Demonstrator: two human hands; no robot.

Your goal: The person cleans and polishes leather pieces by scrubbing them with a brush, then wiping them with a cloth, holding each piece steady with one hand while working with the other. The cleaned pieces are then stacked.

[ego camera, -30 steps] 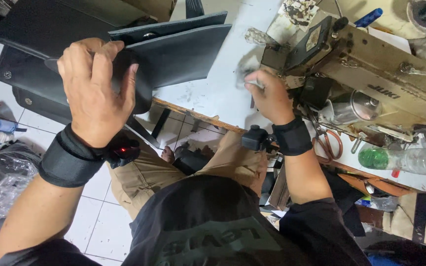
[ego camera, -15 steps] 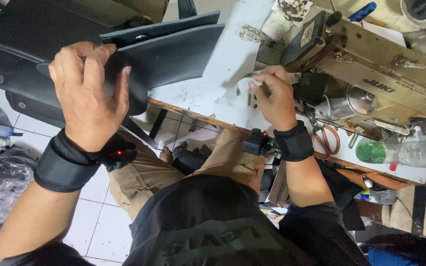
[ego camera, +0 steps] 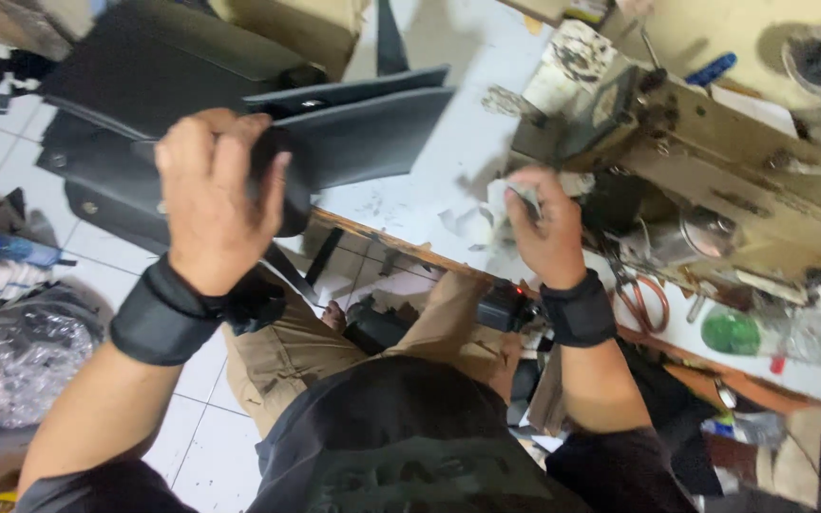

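Hands [ego camera: 206,195] on black leather panels [ego camera: 353,133]

head cam | worn up top, looking steeply down, close over lap and forearms | faces white worn worktable [ego camera: 448,180] and beige metal sewing machine [ego camera: 743,171] | only one view, nothing shared

Left hand [ego camera: 209,195] clamped over the near edge of a stack of dark grey panels [ego camera: 353,128], lifted half off the white bench [ego camera: 448,180] and jutting out over the tiled floor [ego camera: 192,418]; black wristband [ego camera: 165,313] on that arm. Right hand [ego camera: 548,228] pinching a small pale scrap [ego camera: 515,195] just beside the tan sewing machine [ego camera: 743,161]; orange-handled scissors [ego camera: 643,299] and a clear bottle with green cap [ego camera: 781,332] lying further right on the bench; crumpled plastic bag [ego camera: 16,356] down on the floor at left.
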